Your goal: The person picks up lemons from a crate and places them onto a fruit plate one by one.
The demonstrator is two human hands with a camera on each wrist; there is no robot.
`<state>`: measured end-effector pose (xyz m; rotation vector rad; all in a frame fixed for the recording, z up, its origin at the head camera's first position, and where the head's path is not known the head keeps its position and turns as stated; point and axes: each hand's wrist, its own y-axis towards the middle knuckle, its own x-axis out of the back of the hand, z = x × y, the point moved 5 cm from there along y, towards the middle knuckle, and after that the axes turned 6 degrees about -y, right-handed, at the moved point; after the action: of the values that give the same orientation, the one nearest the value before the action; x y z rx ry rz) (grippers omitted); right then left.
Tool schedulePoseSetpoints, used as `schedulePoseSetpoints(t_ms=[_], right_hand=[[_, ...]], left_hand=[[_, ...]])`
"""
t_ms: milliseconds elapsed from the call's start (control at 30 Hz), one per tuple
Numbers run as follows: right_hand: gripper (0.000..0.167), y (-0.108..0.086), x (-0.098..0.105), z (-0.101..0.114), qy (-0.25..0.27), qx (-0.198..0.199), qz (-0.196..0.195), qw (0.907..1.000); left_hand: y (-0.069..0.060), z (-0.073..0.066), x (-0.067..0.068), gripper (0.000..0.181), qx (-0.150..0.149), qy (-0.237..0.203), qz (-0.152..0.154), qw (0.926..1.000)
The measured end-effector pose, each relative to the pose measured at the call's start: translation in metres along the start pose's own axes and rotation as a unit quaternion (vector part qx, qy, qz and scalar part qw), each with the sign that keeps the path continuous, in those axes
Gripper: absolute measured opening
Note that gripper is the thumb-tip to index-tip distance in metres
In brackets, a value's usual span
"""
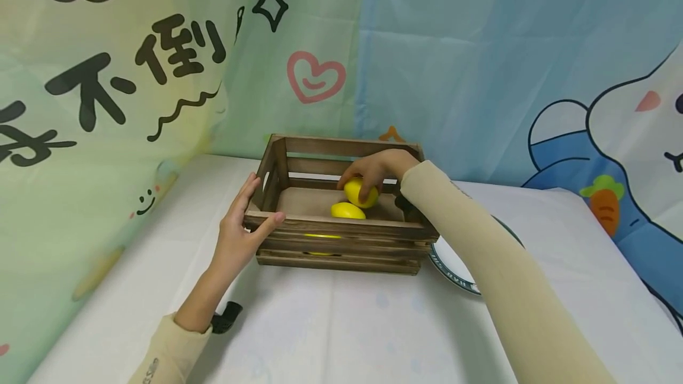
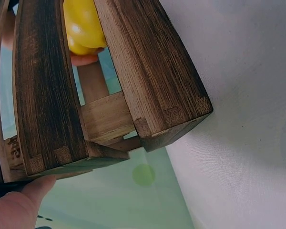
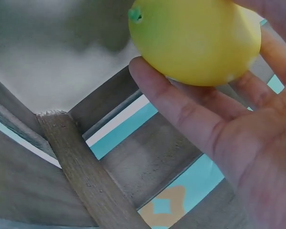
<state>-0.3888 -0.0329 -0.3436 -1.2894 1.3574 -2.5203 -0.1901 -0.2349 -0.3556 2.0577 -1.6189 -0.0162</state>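
Observation:
A yellow lemon with a green tip is held by my right hand, which reaches over the right end of a brown slatted wooden crate. Thumb and fingers lie around the fruit, inside the crate. Just in front of it is a second lemon, partly hidden by the front rim. Yellow also shows between the front slats. My left hand touches the crate's left front corner, fingers straight along the outer end and thumb over the front rim. Its thumb also appears in the left wrist view, against the wood.
A white plate with a dark patterned rim lies on the white-covered table, right of the crate and partly behind my right sleeve. A printed cloth backdrop hangs right behind the crate and along the left side.

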Motion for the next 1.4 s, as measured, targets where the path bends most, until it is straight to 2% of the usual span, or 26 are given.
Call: schedulePoseSetpoints(t_ms=[333, 533, 767, 967, 1033, 1100, 1267, 1333, 1400], right_hand=[[0.066, -0.013, 0.005, 0.012, 0.039, 0.002, -0.026, 0.9989], [0.063, -0.027, 0.013, 0.023, 0.002, 0.001, -0.049, 0.9988], [0.063, -0.039, 0.017, 0.032, -0.026, 0.022, -0.063, 0.9974], [0.061, -0.043, 0.018, 0.033, 0.008, 0.057, -0.07, 0.9959], [0.06, -0.045, 0.018, 0.031, -0.003, 0.066, -0.074, 0.995], [0.06, -0.048, 0.017, 0.029, 0.007, 0.067, -0.071, 0.9952], [0.061, -0.06, 0.015, 0.029, -0.003, 0.075, -0.084, 0.9937], [0.06, -0.064, 0.015, 0.029, -0.03, 0.082, -0.096, 0.9916], [0.061, -0.068, 0.015, 0.03, -0.035, 0.085, -0.102, 0.9905]], left_hand=[[0.0, -0.002, 0.001, 0.078, -0.007, 0.006, -0.001, 1.0], [0.002, -0.001, 0.004, 0.077, -0.013, 0.009, -0.008, 0.9998], [0.002, -0.001, 0.005, 0.076, -0.013, 0.007, -0.011, 0.9998], [0.003, -0.001, 0.005, 0.075, -0.016, 0.004, -0.014, 0.9998], [0.003, -0.001, 0.004, 0.075, -0.015, 0.002, -0.013, 0.9998], [0.002, 0.0, 0.003, 0.075, -0.013, 0.001, -0.011, 0.9998], [0.0, 0.001, 0.0, 0.075, -0.009, 0.002, -0.009, 0.9999], [0.0, 0.001, 0.0, 0.075, -0.009, 0.002, -0.008, 0.9999], [-0.001, 0.001, 0.0, 0.074, -0.011, 0.001, -0.009, 0.9999]])
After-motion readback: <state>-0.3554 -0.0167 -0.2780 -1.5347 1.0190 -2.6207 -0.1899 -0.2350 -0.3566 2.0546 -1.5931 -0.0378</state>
